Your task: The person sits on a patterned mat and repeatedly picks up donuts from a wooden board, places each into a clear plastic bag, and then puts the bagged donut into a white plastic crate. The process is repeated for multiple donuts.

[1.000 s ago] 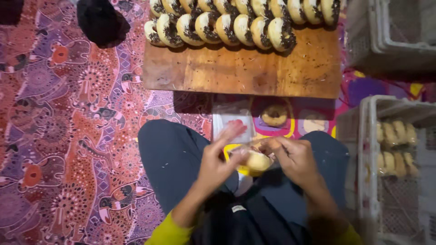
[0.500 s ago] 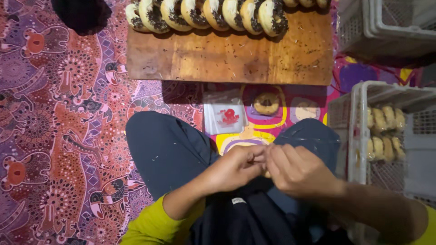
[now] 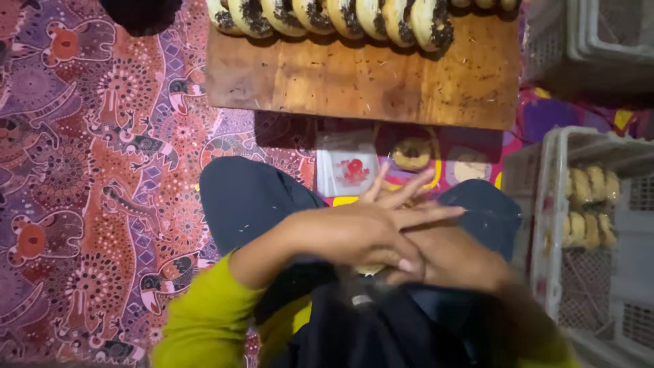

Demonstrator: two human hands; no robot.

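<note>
Seated cross-legged, a person's left hand (image 3: 354, 232) lies over the right hand (image 3: 449, 259), fingers (image 3: 415, 197) fanned open, together cupping a pale doughnut (image 3: 371, 270) barely visible beneath, while beyond the fingertips a wooden board (image 3: 361, 82) keeps sprinkled doughnuts (image 3: 327, 15) within reach.

Home-style floor bakery setup: patterned mat (image 3: 88, 170) is spread on the floor, sprinkled doughnuts (image 3: 327, 17) are lined on a wooden board (image 3: 361, 82), plastic crates (image 3: 593, 225) are filled alongside.
</note>
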